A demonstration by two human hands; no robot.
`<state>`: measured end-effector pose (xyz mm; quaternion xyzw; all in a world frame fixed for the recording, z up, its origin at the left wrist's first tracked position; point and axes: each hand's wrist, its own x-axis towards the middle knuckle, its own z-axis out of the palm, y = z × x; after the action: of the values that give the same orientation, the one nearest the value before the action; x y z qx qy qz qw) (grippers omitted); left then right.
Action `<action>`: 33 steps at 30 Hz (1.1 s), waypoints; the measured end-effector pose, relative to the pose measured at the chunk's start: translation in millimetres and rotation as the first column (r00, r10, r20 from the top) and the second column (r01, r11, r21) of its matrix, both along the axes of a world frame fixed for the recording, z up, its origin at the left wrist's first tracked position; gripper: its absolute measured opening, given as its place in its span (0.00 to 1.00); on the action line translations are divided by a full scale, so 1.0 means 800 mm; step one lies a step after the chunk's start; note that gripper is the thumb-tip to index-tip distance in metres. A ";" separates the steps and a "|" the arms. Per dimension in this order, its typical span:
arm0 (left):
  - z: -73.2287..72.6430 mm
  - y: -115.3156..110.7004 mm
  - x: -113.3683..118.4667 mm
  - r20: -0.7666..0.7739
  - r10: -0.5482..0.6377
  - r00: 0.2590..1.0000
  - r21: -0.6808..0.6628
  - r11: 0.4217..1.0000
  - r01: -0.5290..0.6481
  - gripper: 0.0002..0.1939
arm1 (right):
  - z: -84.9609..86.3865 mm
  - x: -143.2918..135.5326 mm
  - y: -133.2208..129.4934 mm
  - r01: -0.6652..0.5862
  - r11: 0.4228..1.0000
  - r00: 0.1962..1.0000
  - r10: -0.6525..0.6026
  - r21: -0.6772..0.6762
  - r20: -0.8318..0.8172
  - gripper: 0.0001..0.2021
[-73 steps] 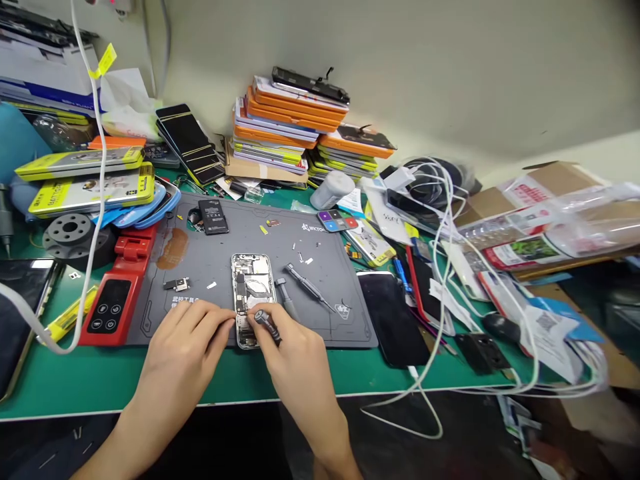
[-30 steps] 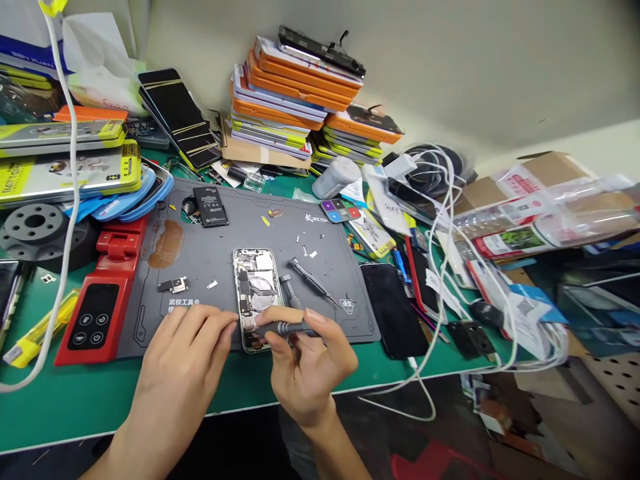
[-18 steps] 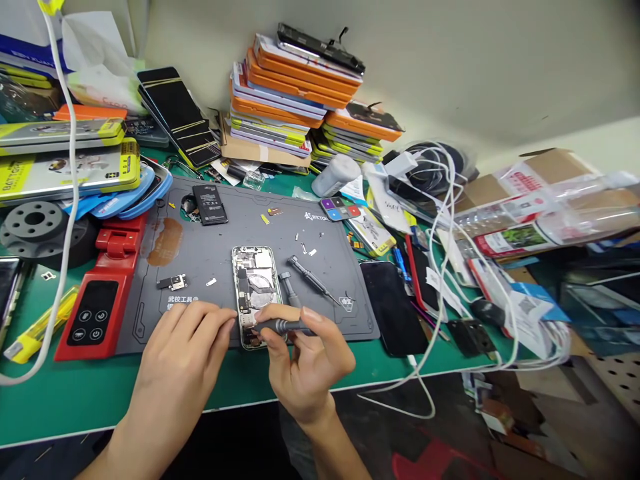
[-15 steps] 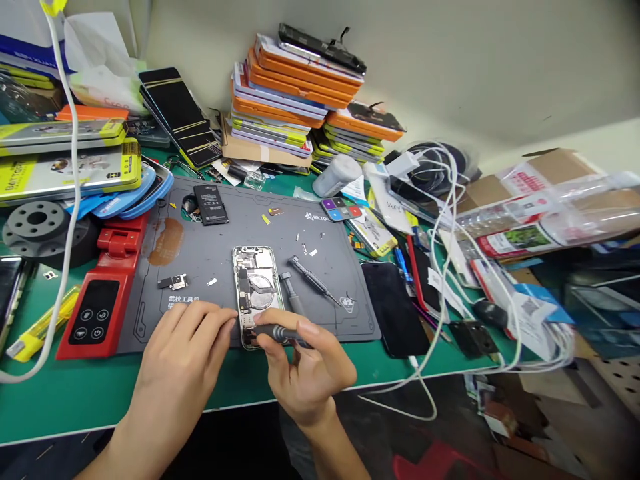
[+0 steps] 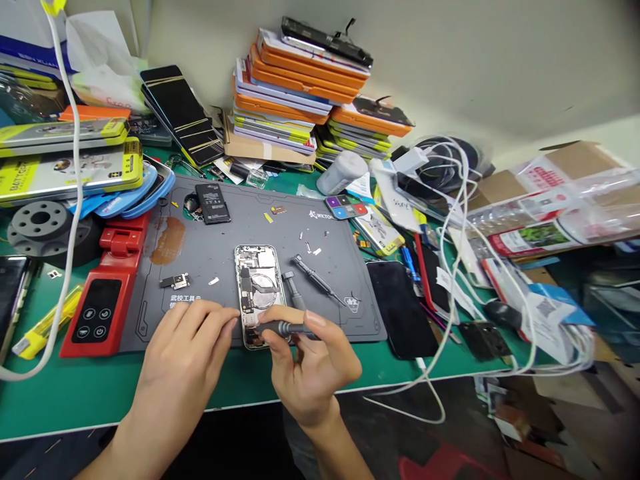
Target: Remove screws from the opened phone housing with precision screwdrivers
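Observation:
An opened phone (image 5: 260, 274) lies on the grey mat (image 5: 320, 320), its inner parts bare. My right hand (image 5: 313, 373) grips a dark grey screwdriver (image 5: 290, 328), held low and slanting over the phone's lower end; the tip is hidden. At the phone's lower left edge rests my left hand (image 5: 183, 357), thumb and fingers pressed together; anything between them is hidden. Two more screwdrivers lie right of the phone, one close to its side (image 5: 293, 291) and a longer screwdriver (image 5: 320, 280) beyond. A battery (image 5: 213, 204) and a small metal-and-black part (image 5: 174, 281) sit to the left.
A red device with a touch panel (image 5: 97, 310) borders the mat on the left. Right of the mat, a black phone (image 5: 403, 310) is plugged into a white cable (image 5: 457, 267). Stacked orange boxes (image 5: 305, 73) stand at the back. Tiny loose parts (image 5: 316, 251) dot the mat.
The whole view has shifted slightly. The screwdriver in my right hand lies a little flatter and the hand has moved slightly; my left hand stays at the phone's edge.

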<state>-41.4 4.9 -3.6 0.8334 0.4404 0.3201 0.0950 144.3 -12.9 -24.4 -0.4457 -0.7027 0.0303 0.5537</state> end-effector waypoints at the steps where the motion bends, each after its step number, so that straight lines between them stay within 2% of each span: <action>1: 0.000 0.000 0.000 0.001 0.005 1.000 -0.005 1.000 -0.005 0.06 | 0.001 0.001 0.000 0.010 1.000 0.999 -0.010 0.012 0.034 0.30; 3: -0.001 0.000 0.000 0.000 0.006 1.000 -0.014 1.000 -0.006 0.06 | 0.004 0.003 0.000 -0.013 1.000 0.995 0.011 0.017 0.102 0.32; 7: 0.000 0.000 0.001 -0.007 -0.003 1.000 -0.011 1.000 0.003 0.06 | 0.008 0.006 -0.003 -0.194 0.981 0.975 0.195 -0.025 0.107 0.34; 8: 0.000 0.000 0.001 -0.008 -0.002 1.000 -0.013 1.000 0.002 0.06 | 0.008 0.006 -0.004 -0.195 0.981 0.976 0.195 -0.005 0.100 0.35; 11: -0.001 -0.002 0.001 -0.006 -0.005 1.000 -0.027 1.000 0.005 0.06 | 0.004 0.005 -0.005 -0.091 0.995 0.993 0.088 0.034 0.080 0.37; 16: 0.003 -0.002 0.001 0.008 -0.039 0.999 -0.025 0.999 0.039 0.06 | 0.000 0.003 0.000 -0.051 0.995 0.998 0.048 0.083 0.044 0.31; 20: 0.007 0.000 0.002 0.006 -0.060 0.998 -0.003 0.998 0.060 0.05 | 0.003 0.002 0.001 -0.080 0.997 0.992 0.078 -0.024 -0.096 0.36; 22: 0.008 0.000 0.002 0.004 -0.070 0.998 -0.003 0.998 0.070 0.05 | 0.003 0.002 -0.001 -0.129 0.990 0.979 0.118 -0.054 -0.167 0.35; 24: 0.008 0.000 0.002 0.003 -0.081 0.997 -0.003 0.997 0.081 0.05 | 0.002 0.003 -0.004 -0.118 0.992 0.975 0.106 -0.052 -0.193 0.34; 28: 0.008 0.000 0.001 0.011 -0.068 0.998 -0.013 0.998 0.068 0.04 | -0.001 0.007 -0.006 0.012 1.000 0.986 -0.015 -0.022 -0.164 0.34; 33: 0.006 0.000 0.002 0.031 -0.045 0.999 -0.058 0.997 0.047 0.04 | -0.003 0.006 -0.003 -0.005 1.000 0.999 0.005 0.004 -0.048 0.36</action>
<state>-39.9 4.8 1.2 0.8353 0.4289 0.3170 0.1332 149.0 -15.2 -27.0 -0.4421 -0.6903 0.0410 0.5712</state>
